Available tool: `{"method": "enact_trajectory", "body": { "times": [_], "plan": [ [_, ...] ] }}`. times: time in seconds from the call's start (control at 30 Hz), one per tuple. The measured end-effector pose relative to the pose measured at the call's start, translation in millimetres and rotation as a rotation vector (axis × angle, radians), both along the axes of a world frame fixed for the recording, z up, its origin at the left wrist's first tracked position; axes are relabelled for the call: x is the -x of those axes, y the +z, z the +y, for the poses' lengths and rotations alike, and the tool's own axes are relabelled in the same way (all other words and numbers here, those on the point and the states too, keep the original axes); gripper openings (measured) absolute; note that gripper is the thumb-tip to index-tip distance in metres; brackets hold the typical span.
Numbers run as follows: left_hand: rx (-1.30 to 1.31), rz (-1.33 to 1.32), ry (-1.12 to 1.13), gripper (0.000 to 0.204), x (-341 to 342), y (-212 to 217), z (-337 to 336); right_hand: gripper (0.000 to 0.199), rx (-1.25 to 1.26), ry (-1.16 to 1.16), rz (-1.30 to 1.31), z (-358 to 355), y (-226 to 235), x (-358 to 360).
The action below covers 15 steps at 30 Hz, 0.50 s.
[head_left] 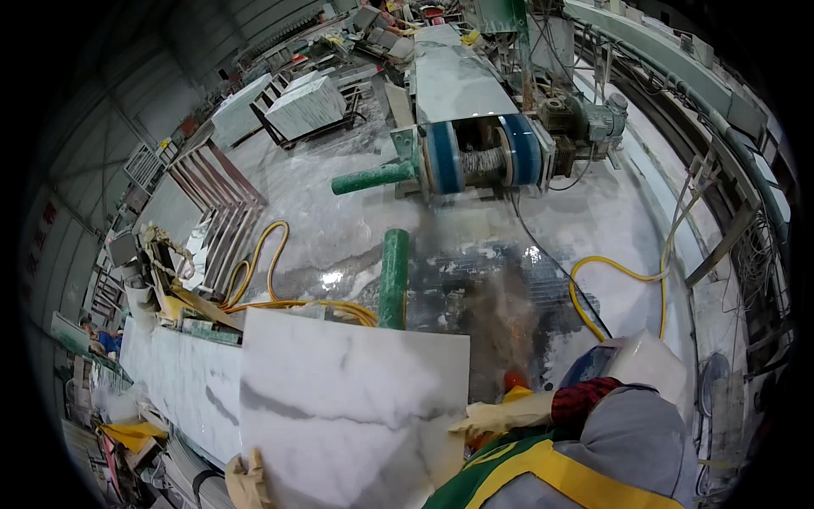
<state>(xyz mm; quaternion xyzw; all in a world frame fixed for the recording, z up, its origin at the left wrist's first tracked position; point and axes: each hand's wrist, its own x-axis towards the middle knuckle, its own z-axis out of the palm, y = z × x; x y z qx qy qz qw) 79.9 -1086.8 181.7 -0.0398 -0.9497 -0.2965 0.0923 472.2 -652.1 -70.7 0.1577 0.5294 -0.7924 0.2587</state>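
A square white marble slab with grey veins lies in front of me, tilted a little. At its near left edge, my left hand in a cream glove has its fingers curled over the rim. Reaching in from the right, my right hand, gloved the same way, grips the slab's right edge. The undersides of both grips are hidden by the slab. Left of this slab, a longer pale marble slab partly shows.
Ahead stands a roller conveyor with blue bands, carrying a long slab. A green post rises beyond my slab. Yellow hoses loop across the wet floor. Marble blocks and a metal rack stand at the far left.
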Motion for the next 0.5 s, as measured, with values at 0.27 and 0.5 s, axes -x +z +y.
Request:
{"method": "enact_trajectory", "body": {
  "times": [0.27, 0.5],
  "plan": [
    [-0.207, 0.073, -0.096, 0.054, -77, 70, 242, 0.061, -0.276, -0.640, 0.097, 197, 125, 19],
    [-0.681, -0.168, -0.149, 0.049, -103, -36, 446, 0.050, -0.473, -0.904, 0.149, 419, 220, 12]
  ]
}}
